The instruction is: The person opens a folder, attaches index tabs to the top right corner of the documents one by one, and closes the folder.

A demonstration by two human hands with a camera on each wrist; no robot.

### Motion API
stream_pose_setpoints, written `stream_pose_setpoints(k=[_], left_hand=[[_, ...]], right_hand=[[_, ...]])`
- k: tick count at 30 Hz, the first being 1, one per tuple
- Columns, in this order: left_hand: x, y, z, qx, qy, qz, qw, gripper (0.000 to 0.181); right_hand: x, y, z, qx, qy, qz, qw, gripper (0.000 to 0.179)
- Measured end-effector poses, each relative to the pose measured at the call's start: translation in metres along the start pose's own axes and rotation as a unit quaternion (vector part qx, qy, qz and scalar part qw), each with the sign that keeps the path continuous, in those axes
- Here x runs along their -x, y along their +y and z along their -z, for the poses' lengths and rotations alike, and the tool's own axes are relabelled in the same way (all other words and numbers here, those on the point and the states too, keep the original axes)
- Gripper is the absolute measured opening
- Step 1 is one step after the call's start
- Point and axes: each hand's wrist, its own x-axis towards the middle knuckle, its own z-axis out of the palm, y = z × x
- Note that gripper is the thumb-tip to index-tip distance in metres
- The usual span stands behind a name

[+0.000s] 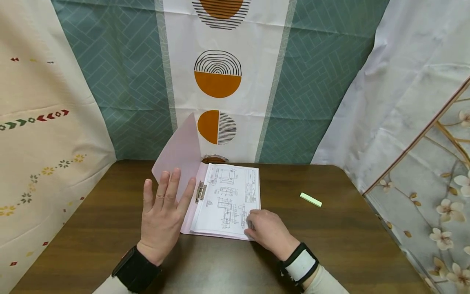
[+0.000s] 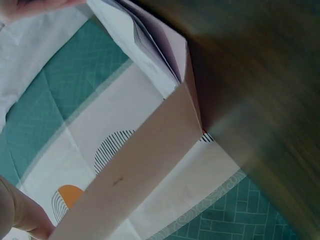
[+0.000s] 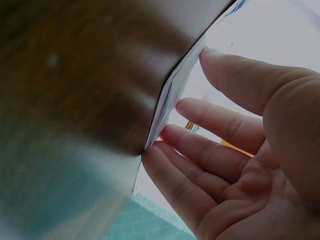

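A pink clip folder point(image 1: 182, 143) lies on the table with its front cover raised at the left. A metal clip point(image 1: 200, 192) by the spine holds a stack of sheets point(image 1: 235, 183) printed with technical drawings. My left hand point(image 1: 163, 220) is spread in front of the raised cover with fingers straight; in the left wrist view a finger point(image 2: 32, 220) meets the cover's edge. My right hand point(image 1: 269, 230) rests at the lower right edge of the stack, its fingers slightly bent. In the right wrist view its fingertips point(image 3: 170, 132) touch the paper edges.
A light green strip point(image 1: 311, 199) lies on the dark wooden table point(image 1: 341, 245), right of the folder. Patterned cloth point(image 1: 128, 81) hangs behind the table, and more cloth hangs along the left and right sides.
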Motion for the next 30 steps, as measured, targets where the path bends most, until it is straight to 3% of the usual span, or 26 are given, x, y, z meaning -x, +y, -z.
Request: stream_pose_setpoints(k=[5, 16, 22, 26, 30], left_hand=[[-0.001, -0.001, 0.0, -0.006, -0.04, -0.008, 0.9991, 0.105], [0.0, -0.011, 0.008, -0.016, -0.161, 0.013, 0.9868, 0.063], [0.004, -0.003, -0.003, -0.012, -0.254, 0.046, 0.966, 0.05], [0.005, 0.005, -0.014, -0.004, -0.295, 0.051, 0.9542, 0.047], [0.003, 0.011, -0.025, 0.029, -0.349, 0.072, 0.9339, 0.05]], right_hand=[[-0.001, 0.002, 0.002, -0.006, 0.004, -0.007, 1.0, 0.022], [-0.003, 0.004, 0.003, -0.001, 0.008, -0.004, 1.0, 0.021], [-0.002, 0.003, 0.002, -0.009, 0.002, -0.005, 0.9999, 0.022], [-0.001, 0.002, 0.001, -0.009, -0.002, -0.007, 0.9999, 0.022], [-0.001, 0.0, 0.001, -0.011, -0.005, -0.009, 0.9999, 0.021]])
